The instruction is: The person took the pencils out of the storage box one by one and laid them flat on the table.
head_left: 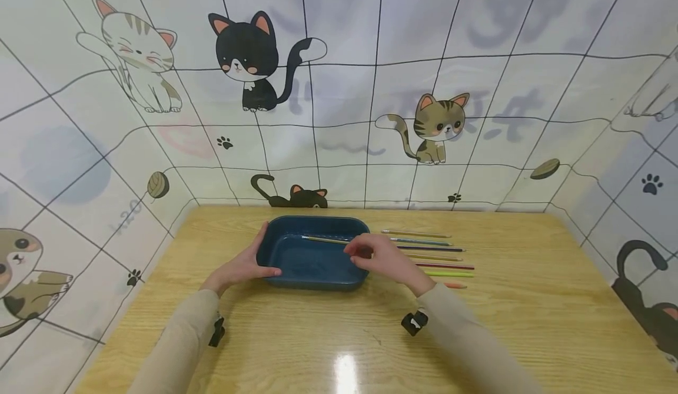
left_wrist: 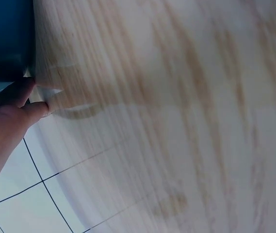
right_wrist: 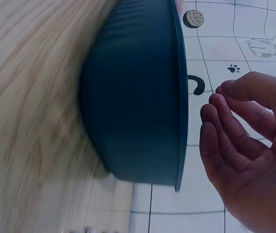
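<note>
A dark blue rectangular dish [head_left: 318,285] stands on the wooden table. My left hand [head_left: 246,264] holds its left end, thumb at the near rim and fingers along the far side; the left wrist view shows part of that hand [left_wrist: 7,116] against the dish. One thin pencil [head_left: 323,239] lies slanted inside, its right end hidden by my right hand [head_left: 384,258]. That hand hovers over the dish's right rim, fingers loosely bent. In the right wrist view, nothing shows between the thumb and fingers of the hand [right_wrist: 249,141], beside the dish wall [right_wrist: 133,92].
Right of the dish lie several pencils in a row, among them a dark one [head_left: 434,249], a red one [head_left: 450,266], a yellow-green one [head_left: 452,274] and an orange one [head_left: 455,285]. Cat-printed sheeting [head_left: 344,99] rises behind and beside the table [head_left: 318,335].
</note>
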